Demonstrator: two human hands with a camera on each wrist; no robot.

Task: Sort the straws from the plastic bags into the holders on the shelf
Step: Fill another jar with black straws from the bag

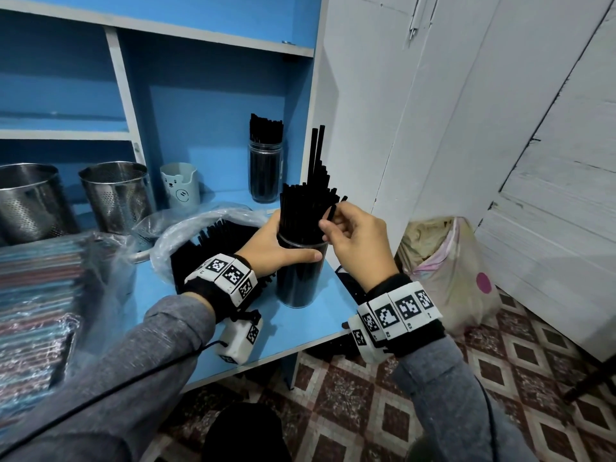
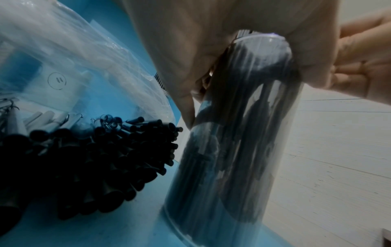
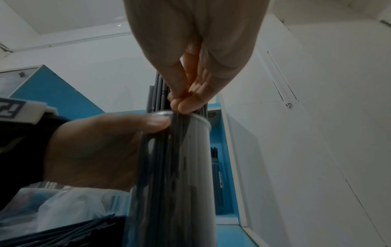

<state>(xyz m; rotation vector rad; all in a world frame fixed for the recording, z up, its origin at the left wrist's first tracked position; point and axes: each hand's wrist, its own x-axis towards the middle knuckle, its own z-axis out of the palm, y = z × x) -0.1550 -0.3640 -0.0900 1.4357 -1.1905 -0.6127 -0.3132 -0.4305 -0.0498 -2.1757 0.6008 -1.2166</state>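
My left hand [image 1: 271,250] is wrapped around the upper part of a clear jar [image 1: 300,278], thumb across the near side just under the rim, fingers curled round the far side. The jar stands upright on the blue shelf [image 1: 300,328] near its front right corner and is packed with black straws [image 1: 306,201] that stick up past the rim, two of them taller than the rest. My right hand [image 1: 358,241] sits at about 3 o'clock from the jar's mouth, fingertips pinching the tops of a few straws on that side; the right wrist view shows the fingertips [image 3: 186,104] bunched together just above the rim.

At 9 o'clock from the jar, touching my left wrist, lies an open clear bag [image 1: 186,235] with more black straws [image 2: 95,160] spilling toward the shelf edge. Further out at 9 o'clock is a second bag [image 1: 40,295] of coloured straws.

At 12 o'clock, deeper on the shelf, a second jar [image 1: 266,168] already holds black straws. At 10 o'clock stand a pale bear cup [image 1: 180,186] and two perforated steel holders [image 1: 116,195] [image 1: 31,201].

Down at 4 o'clock, on the tiled floor, a filled plastic sack [image 1: 446,271] leans against the white wall.
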